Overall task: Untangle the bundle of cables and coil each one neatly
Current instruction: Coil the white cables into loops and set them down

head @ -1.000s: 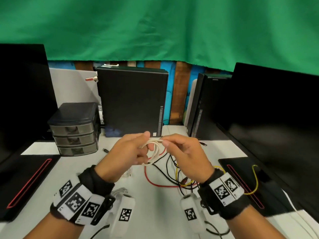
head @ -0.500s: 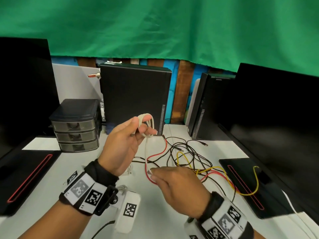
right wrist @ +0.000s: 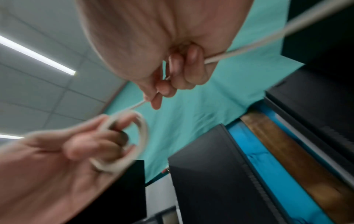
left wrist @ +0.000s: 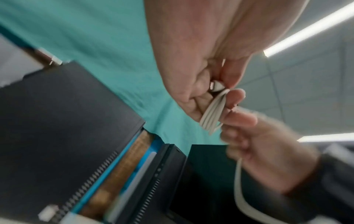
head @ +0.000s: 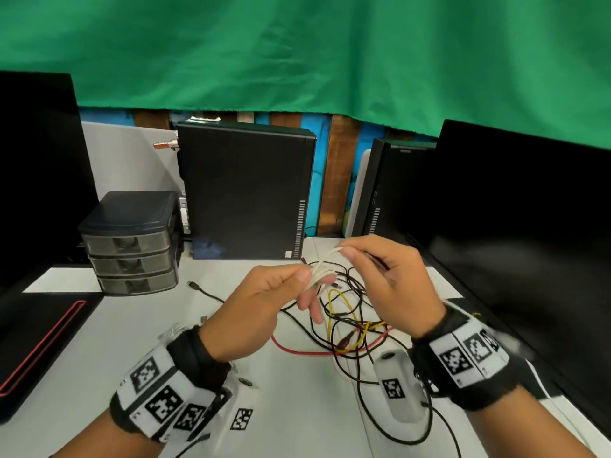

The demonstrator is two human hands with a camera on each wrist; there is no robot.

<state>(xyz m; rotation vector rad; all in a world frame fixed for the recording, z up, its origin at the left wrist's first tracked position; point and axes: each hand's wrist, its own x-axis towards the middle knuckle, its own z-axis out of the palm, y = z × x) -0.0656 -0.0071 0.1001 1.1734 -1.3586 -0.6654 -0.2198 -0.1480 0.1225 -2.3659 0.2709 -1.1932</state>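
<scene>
A small coil of white cable (head: pixel 320 274) hangs between both hands above the white desk (head: pixel 297 408). My left hand (head: pixel 264 302) pinches the coil between thumb and fingers; the loops (left wrist: pixel 212 112) wrap over its fingers, and a white plug end sits in the palm. My right hand (head: pixel 386 279) pinches the free strand of the same cable (right wrist: pixel 239 51), which runs through its curled fingers. The coil (right wrist: pixel 134 141) appears blurred in the right wrist view. Below the hands lies a tangle of black, yellow and red cables (head: pixel 347 322) on the desk.
A black computer tower (head: pixel 246 193) stands behind the hands, a second tower (head: pixel 390 190) to its right. A small drawer unit (head: pixel 132 242) sits at left. Black monitors (head: pixel 515 233) flank both sides. A loose black cable end (head: pixel 195 285) lies left of the tangle.
The right hand has risen from the desk back up to the coil, drawing the white strand with it. The left hand has lowered a little with the coil.
</scene>
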